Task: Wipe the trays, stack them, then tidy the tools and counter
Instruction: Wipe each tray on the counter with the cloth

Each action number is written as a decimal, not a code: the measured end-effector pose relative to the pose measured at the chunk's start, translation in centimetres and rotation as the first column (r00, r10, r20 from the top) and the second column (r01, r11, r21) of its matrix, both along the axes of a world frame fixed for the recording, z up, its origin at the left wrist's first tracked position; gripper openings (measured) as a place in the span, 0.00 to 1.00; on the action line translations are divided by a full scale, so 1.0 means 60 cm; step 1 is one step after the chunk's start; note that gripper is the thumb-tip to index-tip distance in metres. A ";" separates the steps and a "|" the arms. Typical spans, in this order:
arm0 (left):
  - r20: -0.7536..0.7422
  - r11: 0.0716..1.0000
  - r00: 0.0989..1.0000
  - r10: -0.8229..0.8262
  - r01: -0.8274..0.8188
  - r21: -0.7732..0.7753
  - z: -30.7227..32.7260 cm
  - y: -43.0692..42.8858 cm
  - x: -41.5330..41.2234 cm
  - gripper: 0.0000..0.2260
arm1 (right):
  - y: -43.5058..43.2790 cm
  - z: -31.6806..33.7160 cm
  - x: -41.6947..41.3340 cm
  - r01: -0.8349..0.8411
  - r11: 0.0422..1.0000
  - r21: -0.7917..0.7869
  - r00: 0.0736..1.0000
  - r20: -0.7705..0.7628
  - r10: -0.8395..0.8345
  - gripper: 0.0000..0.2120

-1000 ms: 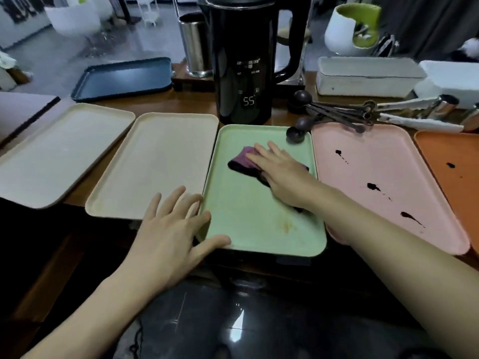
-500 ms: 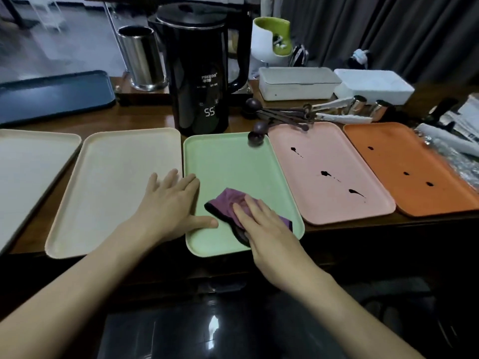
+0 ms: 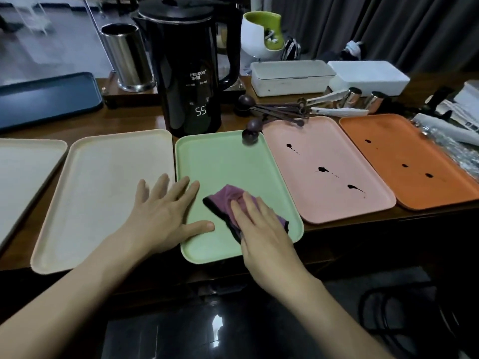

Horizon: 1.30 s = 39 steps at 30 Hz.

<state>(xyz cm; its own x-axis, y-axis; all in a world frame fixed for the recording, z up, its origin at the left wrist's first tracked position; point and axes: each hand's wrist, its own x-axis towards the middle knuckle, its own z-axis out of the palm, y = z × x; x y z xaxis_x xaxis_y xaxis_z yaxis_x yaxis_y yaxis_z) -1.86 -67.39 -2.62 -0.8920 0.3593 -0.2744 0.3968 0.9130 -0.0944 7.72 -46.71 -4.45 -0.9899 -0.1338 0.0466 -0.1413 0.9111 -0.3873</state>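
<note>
The right hand [image 3: 261,229] presses flat, fingers extended, on a purple cloth [image 3: 228,200] lying in the near half of the green tray [image 3: 223,161]. The left hand [image 3: 160,216] lies open and grips nothing, palm across the green tray's left rim and the neighbouring cream tray [image 3: 103,182]. To the right, a pink tray [image 3: 324,151] and an orange tray [image 3: 404,143] carry dark spots. All sit side by side on a brown wooden counter [image 3: 134,121]. Behind stand a black kettle [image 3: 186,63] reading 55, measuring spoons [image 3: 272,111], a steel cup [image 3: 127,55] and dark curtains [image 3: 388,24].
</note>
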 end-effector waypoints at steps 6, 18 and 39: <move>0.044 0.999 0.999 -0.026 0.028 -0.035 0.002 -0.002 -0.002 0.53 | 0.044 -0.005 -0.085 -0.002 0.999 0.034 1.000 0.001 0.002 0.38; 0.124 0.998 0.992 0.031 -0.037 0.048 0.004 0.005 -0.004 0.54 | 0.033 -0.006 -0.151 -0.120 0.993 0.016 0.992 -0.031 0.120 0.29; 0.092 0.987 0.992 0.082 -0.094 0.130 -0.006 0.014 0.013 0.49 | 0.001 -0.001 -0.285 -0.222 0.962 0.159 0.974 -0.010 0.226 0.24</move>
<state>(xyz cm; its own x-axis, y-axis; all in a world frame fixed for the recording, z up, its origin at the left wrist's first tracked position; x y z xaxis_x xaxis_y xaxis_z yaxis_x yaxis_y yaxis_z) -1.11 -66.53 -2.96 -0.8970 0.3191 -0.3059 0.3158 0.9468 0.0617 -9.39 -46.63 -4.48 -0.9323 -0.3599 0.0346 -0.3576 0.9036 -0.2359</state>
